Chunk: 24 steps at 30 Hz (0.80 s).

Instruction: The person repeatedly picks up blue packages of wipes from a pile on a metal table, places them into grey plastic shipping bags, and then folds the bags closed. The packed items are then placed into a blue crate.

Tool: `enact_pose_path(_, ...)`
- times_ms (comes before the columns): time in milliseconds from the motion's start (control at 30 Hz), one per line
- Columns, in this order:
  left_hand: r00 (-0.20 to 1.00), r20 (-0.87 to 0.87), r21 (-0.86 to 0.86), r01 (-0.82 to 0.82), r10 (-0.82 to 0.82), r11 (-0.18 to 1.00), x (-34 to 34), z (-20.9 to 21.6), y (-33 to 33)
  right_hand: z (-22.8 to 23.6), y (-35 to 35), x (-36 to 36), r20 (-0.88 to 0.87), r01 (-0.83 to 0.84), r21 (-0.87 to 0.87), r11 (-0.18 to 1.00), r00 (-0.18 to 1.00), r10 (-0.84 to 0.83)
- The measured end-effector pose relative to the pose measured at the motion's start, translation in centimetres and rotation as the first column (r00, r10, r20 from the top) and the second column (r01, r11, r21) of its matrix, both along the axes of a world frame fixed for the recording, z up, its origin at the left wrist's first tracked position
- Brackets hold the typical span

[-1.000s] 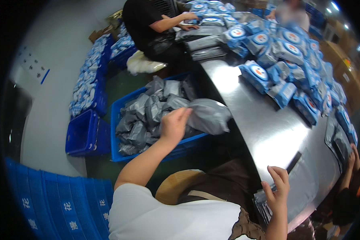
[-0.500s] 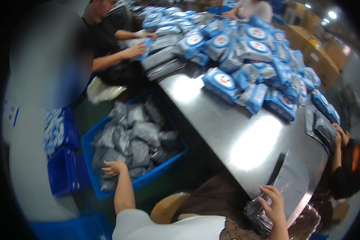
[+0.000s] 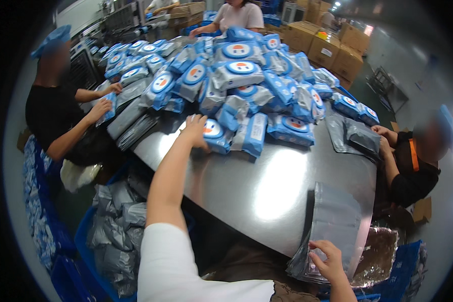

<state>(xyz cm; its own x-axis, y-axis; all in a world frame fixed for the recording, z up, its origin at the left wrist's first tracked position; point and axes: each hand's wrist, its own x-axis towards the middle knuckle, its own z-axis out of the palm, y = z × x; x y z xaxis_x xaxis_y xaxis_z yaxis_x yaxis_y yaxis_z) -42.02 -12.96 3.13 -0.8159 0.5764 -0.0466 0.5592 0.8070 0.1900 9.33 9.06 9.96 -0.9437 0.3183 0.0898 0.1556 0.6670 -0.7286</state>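
My left hand (image 3: 193,134) is stretched over the steel table, fingers and thumb around the near left end of a blue and white soft pack of wipes (image 3: 217,138). That pack lies at the front of a large heap of like packs (image 3: 239,68). My right hand (image 3: 328,260) hovers at the lower part of a stack of flat grey plastic mailing bags (image 3: 336,216). Its thumb and fingers are apart with nothing between them. The bags lie fanned at the table's near right edge.
A blue crate (image 3: 81,236) of filled grey bags stands on the floor at left. Co-workers stand at the left, far and right sides of the steel table (image 3: 226,201). Filled grey bags (image 3: 128,118) lie by the left one; cardboard boxes (image 3: 332,53) are stacked behind.
My left hand has gone from above the crate of filled grey bags to the pack at the heap's front. The view has swung toward the table. My right hand stays by the flat bags.
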Motion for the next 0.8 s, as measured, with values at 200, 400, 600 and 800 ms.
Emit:
enact_pose_path(200, 0.961, 0.007, 0.188, 0.271, -0.277, 0.944, 12.2, 1.9, -4.0, -0.6, 1.2, 1.5, 0.021, -0.001, -0.052, 0.999, 1.000, 0.002)
enact_pose_path(400, 0.764, -0.181, 0.430, 0.628, -0.619, 0.649, 27.0, 7.3, 3.3, 2.2, -1.6, -2.7, -0.190, -0.090, 0.374, 0.923, 0.967, 0.171)
enact_pose_path(600, 0.695, -0.444, 0.685, 0.670, -0.565, 0.287, 34.9, 10.8, 11.7, 3.0, 4.2, 4.7, -0.147, 0.156, -0.225, 0.962, 0.970, -0.192)
enact_pose_path(800, 0.530, -0.357, 0.602, 0.760, -0.770, 0.244, 42.5, 3.5, 13.4, -0.9, 7.3, 16.9, -0.023, 0.021, -0.998, 0.053, 0.708, -0.706)
